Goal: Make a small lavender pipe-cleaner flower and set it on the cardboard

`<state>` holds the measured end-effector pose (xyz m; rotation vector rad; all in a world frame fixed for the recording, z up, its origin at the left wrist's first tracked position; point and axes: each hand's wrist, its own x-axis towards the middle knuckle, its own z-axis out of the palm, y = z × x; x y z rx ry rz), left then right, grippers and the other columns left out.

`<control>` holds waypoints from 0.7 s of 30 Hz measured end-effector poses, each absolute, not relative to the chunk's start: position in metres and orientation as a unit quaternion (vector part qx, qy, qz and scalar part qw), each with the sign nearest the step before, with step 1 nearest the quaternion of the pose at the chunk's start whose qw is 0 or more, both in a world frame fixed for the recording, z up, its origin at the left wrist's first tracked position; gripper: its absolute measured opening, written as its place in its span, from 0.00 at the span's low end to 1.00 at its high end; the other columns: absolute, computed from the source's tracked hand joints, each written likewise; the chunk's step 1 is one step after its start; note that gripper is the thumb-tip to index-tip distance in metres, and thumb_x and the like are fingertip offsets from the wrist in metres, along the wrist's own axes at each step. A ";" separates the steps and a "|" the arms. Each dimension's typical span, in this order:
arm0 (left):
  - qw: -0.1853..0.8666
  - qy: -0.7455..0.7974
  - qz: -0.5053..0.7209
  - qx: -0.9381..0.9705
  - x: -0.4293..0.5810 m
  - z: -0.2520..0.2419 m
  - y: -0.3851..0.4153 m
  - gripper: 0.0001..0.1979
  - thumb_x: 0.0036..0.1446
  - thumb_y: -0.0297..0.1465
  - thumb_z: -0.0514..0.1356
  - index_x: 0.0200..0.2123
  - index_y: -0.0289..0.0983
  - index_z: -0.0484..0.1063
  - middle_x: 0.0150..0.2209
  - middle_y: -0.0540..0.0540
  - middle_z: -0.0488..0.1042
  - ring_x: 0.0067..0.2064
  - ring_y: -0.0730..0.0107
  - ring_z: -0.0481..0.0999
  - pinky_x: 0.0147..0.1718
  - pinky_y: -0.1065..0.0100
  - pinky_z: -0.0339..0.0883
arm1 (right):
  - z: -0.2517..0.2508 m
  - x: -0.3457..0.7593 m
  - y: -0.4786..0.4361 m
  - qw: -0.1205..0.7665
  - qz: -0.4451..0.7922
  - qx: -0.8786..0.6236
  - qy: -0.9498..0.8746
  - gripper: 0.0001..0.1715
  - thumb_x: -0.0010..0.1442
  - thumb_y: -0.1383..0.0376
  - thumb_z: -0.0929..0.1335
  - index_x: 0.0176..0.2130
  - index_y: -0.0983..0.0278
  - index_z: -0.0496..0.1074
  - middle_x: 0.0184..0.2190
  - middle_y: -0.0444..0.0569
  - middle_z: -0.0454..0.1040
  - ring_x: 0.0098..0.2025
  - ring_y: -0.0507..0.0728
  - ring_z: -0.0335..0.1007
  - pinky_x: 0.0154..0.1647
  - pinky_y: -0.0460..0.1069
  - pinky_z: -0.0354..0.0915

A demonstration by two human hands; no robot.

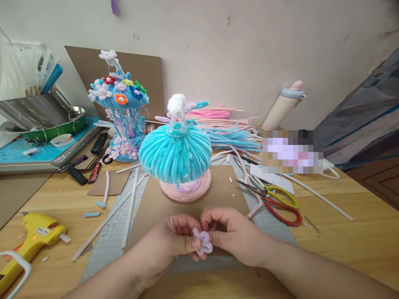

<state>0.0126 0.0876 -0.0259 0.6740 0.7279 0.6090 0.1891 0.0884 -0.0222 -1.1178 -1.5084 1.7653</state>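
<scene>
Both of my hands meet low in the middle of the view over a brown cardboard sheet [224,189]. My left hand [170,241] and my right hand [232,236] are closed in a pinch on a small lilac pipe-cleaner flower [203,241]. Just beyond them stands a doll figure with a wide turquoise pipe-cleaner skirt [175,151] and a white head, on a round pink base [187,190].
A yellow glue gun [29,241] lies at the left. Yellow and red scissors [282,203] lie at the right. A blue flowered pipe-cleaner tree [120,110] stands behind, with loose pink and blue pipe cleaners [224,124], a grey cutting mat [115,232] and white sticks.
</scene>
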 end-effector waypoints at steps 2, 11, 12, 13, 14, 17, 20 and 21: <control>0.837 0.341 0.287 0.317 0.013 -0.026 0.088 0.08 0.40 0.27 0.70 0.24 0.32 0.75 0.24 0.47 0.77 0.26 0.73 0.74 0.28 0.72 0.65 | -0.022 0.188 0.087 0.280 0.653 -0.418 -0.565 0.20 0.48 0.53 0.72 0.28 0.67 0.67 0.24 0.43 0.67 0.28 0.51 0.61 0.31 0.46 0.58; 0.828 0.343 0.301 0.327 0.015 -0.026 0.090 0.09 0.41 0.29 0.70 0.25 0.32 0.73 0.25 0.48 0.76 0.26 0.74 0.73 0.29 0.72 0.64 | -0.025 0.190 0.089 0.292 0.579 -0.435 -0.625 0.14 0.53 0.57 0.69 0.28 0.66 0.67 0.25 0.43 0.67 0.29 0.51 0.61 0.31 0.45 0.59; 0.826 0.341 0.305 0.328 0.016 -0.025 0.090 0.10 0.41 0.29 0.70 0.25 0.33 0.73 0.25 0.49 0.76 0.27 0.74 0.73 0.30 0.72 0.64 | -0.021 0.192 0.089 0.294 0.548 -0.438 -0.650 0.12 0.55 0.59 0.69 0.28 0.65 0.68 0.26 0.44 0.68 0.30 0.51 0.62 0.32 0.45 0.59; 0.826 0.335 0.308 0.333 0.017 -0.024 0.090 0.10 0.42 0.29 0.70 0.26 0.33 0.72 0.26 0.49 0.76 0.28 0.74 0.73 0.31 0.72 0.64 | -0.016 0.193 0.089 0.291 0.509 -0.437 -0.682 0.10 0.56 0.60 0.68 0.28 0.65 0.68 0.27 0.44 0.69 0.32 0.52 0.63 0.34 0.46 0.60; 0.824 0.328 0.308 0.344 0.017 -0.023 0.090 0.10 0.42 0.30 0.70 0.26 0.34 0.72 0.26 0.49 0.75 0.29 0.74 0.73 0.31 0.72 0.63 | -0.010 0.196 0.088 0.283 0.465 -0.432 -0.720 0.08 0.56 0.62 0.68 0.29 0.64 0.68 0.30 0.45 0.70 0.35 0.53 0.64 0.37 0.47 0.60; 0.794 0.310 0.292 0.434 0.016 -0.017 0.088 0.07 0.46 0.28 0.67 0.26 0.34 0.72 0.28 0.49 0.74 0.32 0.74 0.72 0.34 0.72 0.63 | 0.006 0.216 0.086 0.241 0.297 -0.414 -0.826 0.07 0.58 0.61 0.66 0.38 0.61 0.70 0.40 0.47 0.72 0.45 0.57 0.63 0.47 0.51 0.58; 0.724 0.293 0.277 0.559 0.011 -0.009 0.084 0.03 0.51 0.27 0.63 0.26 0.34 0.74 0.30 0.48 0.71 0.34 0.72 0.71 0.37 0.70 0.63 | 0.004 0.256 0.087 0.268 0.104 -0.520 -0.805 0.10 0.61 0.61 0.62 0.41 0.62 0.69 0.42 0.52 0.71 0.47 0.60 0.64 0.50 0.55 0.56; 0.704 0.285 0.274 0.590 0.010 -0.007 0.082 0.04 0.52 0.27 0.62 0.26 0.34 0.74 0.31 0.47 0.71 0.34 0.72 0.71 0.38 0.69 0.64 | -0.002 0.273 0.089 0.265 0.072 -0.571 -0.774 0.11 0.62 0.62 0.60 0.38 0.63 0.69 0.41 0.53 0.71 0.45 0.60 0.65 0.47 0.55 0.59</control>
